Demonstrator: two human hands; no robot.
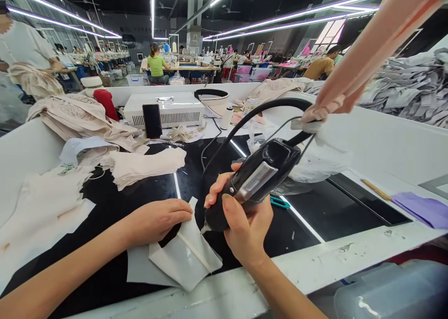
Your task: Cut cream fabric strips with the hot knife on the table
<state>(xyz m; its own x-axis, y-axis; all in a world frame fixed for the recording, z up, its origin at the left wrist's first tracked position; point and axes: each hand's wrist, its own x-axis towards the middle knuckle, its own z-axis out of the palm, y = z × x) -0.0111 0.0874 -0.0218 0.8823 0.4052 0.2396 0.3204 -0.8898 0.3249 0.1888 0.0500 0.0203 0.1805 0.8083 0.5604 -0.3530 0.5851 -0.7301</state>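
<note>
My right hand (247, 223) is wrapped around a black handheld power tool (257, 179) with a silver lever on its side. The tool's small metal tip (206, 227) points down at the right edge of a pale, glossy-faced fabric piece (191, 258); whether it touches cannot be made out. With fingers pressed together, my left hand (159, 221) grips the upper edge of that piece. Another flat pale sheet (147, 267) lies partly beneath it on the black glass surface (115, 244). A black cable (252, 109) rises from the tool, tied to a hanging peach cloth strip (371, 53).
Stacked fabric pieces (150, 165) and heaped beige cloth (84, 116) lie left. Behind stand a white metal box (164, 108) and an upright phone (152, 121). A teal cutter (280, 202) lies right of my hand. A white raised wall (395, 142) borders the right side.
</note>
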